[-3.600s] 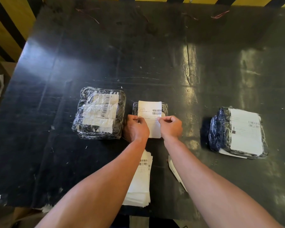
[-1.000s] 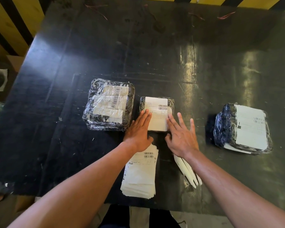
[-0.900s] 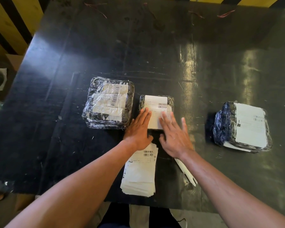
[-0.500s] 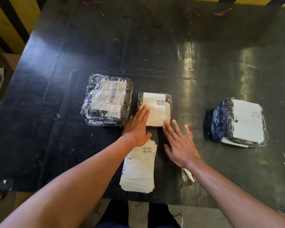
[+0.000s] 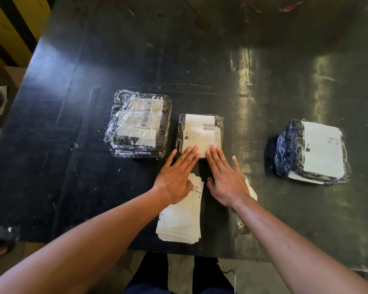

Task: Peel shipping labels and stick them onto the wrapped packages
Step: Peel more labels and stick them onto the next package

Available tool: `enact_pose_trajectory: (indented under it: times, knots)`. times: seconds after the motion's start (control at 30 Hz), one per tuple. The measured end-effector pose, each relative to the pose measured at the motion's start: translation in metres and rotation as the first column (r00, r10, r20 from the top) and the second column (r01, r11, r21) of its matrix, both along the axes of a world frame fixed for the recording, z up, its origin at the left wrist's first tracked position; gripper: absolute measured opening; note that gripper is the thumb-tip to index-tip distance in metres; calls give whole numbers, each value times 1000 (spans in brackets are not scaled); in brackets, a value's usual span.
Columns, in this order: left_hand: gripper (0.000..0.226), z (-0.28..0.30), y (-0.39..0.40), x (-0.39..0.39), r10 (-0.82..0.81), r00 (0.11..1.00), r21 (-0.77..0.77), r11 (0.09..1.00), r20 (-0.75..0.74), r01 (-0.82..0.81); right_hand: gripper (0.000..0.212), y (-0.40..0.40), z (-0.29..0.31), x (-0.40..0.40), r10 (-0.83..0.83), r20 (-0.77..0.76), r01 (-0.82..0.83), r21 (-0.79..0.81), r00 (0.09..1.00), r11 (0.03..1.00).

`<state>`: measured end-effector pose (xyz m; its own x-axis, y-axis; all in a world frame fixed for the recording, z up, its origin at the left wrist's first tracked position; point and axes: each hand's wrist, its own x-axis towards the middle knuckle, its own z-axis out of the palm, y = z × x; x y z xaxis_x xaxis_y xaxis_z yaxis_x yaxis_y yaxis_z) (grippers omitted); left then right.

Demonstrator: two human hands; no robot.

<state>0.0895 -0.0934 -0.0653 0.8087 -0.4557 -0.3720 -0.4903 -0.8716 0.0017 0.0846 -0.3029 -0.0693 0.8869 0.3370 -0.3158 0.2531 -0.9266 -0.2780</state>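
A small plastic-wrapped package lies at the table's middle with a white shipping label stuck flat on its top. My left hand and my right hand lie flat side by side, fingers straight, fingertips touching the label's near edge. A stack of unpeeled labels lies on the table under my left palm. Peeled backing strips poke out from beneath my right hand.
A bigger wrapped package with labels under its film sits just left of the small one. Another labelled, wrapped package lies at the right. The black table ends at its front edge near my body; a yellow-and-black striped wall stands at left.
Earlier both hands held the label upright over the small package. The label now lies stuck flat, and my open hands have smoothed it and slid back to its near edge.
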Motion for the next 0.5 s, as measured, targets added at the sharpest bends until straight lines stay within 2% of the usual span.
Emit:
enact_pose_trajectory:
  times: [0.27, 0.5]
  knots:
    - [79, 18, 14, -5, 118, 983, -62, 990, -142, -128, 83, 5, 7, 0, -9, -36, 9, 9, 999, 1000]
    - [76, 32, -19, 12, 155, 981, -218, 960, -115, -177, 86, 5, 9, -1, -49, -43, 51, 47, 998, 998]
